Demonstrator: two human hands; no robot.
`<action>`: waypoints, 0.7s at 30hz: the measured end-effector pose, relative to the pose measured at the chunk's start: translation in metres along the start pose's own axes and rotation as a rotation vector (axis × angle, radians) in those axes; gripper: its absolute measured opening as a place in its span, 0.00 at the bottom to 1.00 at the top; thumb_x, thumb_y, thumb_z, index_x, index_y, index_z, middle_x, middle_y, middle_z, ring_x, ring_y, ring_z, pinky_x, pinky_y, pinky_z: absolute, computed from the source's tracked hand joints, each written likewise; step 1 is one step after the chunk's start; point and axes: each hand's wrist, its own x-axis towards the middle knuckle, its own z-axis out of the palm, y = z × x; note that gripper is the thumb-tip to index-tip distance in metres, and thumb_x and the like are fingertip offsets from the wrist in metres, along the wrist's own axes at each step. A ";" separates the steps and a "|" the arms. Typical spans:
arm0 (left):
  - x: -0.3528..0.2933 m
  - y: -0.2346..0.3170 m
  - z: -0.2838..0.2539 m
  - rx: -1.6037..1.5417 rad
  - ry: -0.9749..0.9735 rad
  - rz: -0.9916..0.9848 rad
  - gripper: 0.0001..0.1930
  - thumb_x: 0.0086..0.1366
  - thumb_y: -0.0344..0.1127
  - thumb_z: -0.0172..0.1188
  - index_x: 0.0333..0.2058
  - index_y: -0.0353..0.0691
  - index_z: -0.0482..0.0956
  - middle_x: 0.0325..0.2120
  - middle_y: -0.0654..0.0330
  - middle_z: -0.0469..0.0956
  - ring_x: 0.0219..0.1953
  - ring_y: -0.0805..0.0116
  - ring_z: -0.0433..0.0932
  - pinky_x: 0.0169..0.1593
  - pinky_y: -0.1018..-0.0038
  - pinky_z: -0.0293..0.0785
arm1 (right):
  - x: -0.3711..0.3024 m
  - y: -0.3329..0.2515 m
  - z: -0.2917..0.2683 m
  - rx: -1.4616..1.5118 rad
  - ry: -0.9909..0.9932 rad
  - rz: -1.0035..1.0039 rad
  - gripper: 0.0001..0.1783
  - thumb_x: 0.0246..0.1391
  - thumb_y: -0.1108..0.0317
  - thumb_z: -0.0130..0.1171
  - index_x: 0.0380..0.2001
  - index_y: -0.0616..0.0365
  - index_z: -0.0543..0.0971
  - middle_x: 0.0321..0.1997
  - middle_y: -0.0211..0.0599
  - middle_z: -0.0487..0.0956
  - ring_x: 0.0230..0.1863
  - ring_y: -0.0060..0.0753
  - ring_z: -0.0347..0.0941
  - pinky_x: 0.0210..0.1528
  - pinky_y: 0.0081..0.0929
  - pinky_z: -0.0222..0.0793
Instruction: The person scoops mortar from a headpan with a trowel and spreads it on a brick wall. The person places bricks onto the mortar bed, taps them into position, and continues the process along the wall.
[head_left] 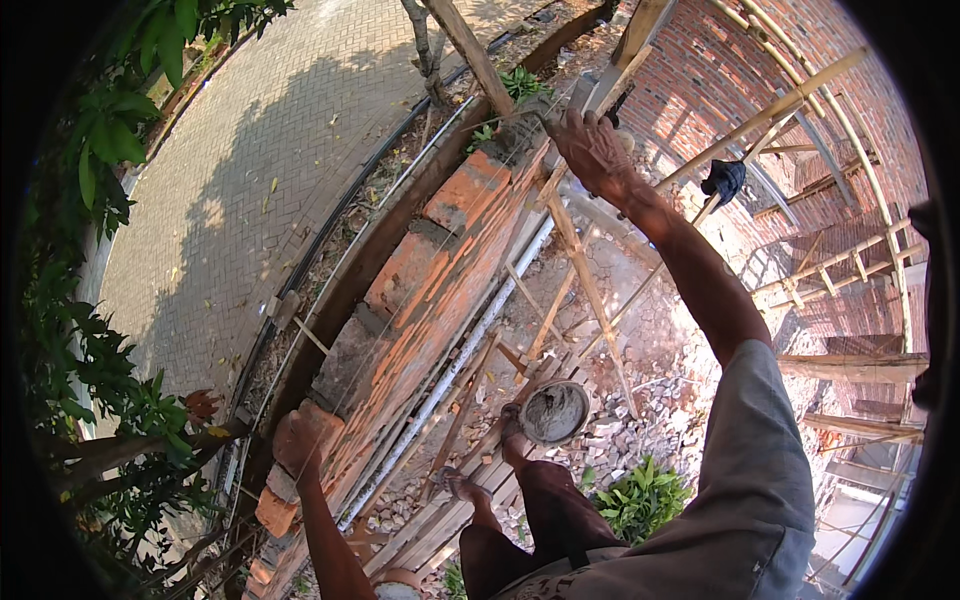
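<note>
A brick wall (450, 280) runs diagonally from the lower left to the upper middle, with orange bricks and grey mortar along its top. My left hand (296, 440) is closed over a brick (325, 428) on the nearer part of the wall top; its fingertips are partly hidden. Stretched out to the wall's far end, my right hand (592, 150) is closed round the handle of a trowel, mostly hidden by the hand. Wet grey mortar (515, 138) lies below it, beside the last orange brick (470, 190).
My feet stand on wooden planks (425, 530) beside a bucket of mortar (555, 412). Rubble (650, 400) covers the ground. Wooden props (585, 280) and a pale pipe (450, 370) run along the wall. Bamboo scaffolding (850, 110) rises at right; a paved road (250, 200) lies left.
</note>
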 end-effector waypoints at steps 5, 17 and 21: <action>0.002 -0.003 0.003 0.016 0.105 0.073 0.24 0.71 0.50 0.44 0.42 0.34 0.79 0.37 0.43 0.79 0.39 0.46 0.78 0.43 0.57 0.72 | -0.053 -0.016 0.016 1.242 0.093 0.797 0.14 0.61 0.58 0.54 0.40 0.59 0.73 0.21 0.36 0.74 0.20 0.33 0.72 0.20 0.34 0.67; 0.015 -0.066 0.021 0.320 0.100 0.306 0.27 0.71 0.53 0.42 0.41 0.34 0.79 0.31 0.47 0.79 0.33 0.45 0.78 0.37 0.54 0.71 | -0.078 -0.141 0.076 2.434 -0.067 1.113 0.21 0.66 0.48 0.43 0.41 0.56 0.72 0.20 0.27 0.69 0.16 0.24 0.65 0.17 0.25 0.65; 0.026 -0.099 0.033 0.238 0.023 0.159 0.23 0.71 0.50 0.44 0.45 0.35 0.78 0.36 0.47 0.79 0.36 0.48 0.79 0.40 0.55 0.73 | -0.148 -0.199 0.044 2.322 -0.240 1.123 0.20 0.68 0.50 0.43 0.44 0.57 0.73 0.22 0.25 0.72 0.17 0.19 0.66 0.19 0.22 0.66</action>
